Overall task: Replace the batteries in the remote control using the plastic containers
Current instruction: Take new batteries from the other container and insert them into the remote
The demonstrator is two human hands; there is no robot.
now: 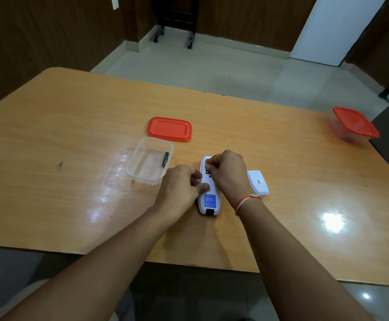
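Observation:
A white remote control (209, 200) lies face down on the table, a blue sticker on its back. My left hand (181, 186) holds its left side, thumb against the casing. My right hand (228, 172) has curled fingertips in the open battery compartment at the remote's far end; what they pinch is hidden. The white battery cover (258, 183) lies just right of my right hand. An open clear plastic container (140, 167) stands to the left with one green battery (165, 159) inside. Its red lid (169, 129) lies behind it.
A second clear container with a red lid on (353, 125) stands at the table's far right edge. The wooden table (73, 135) ends close in front of me. Beyond it are a tiled floor and a wheeled stand.

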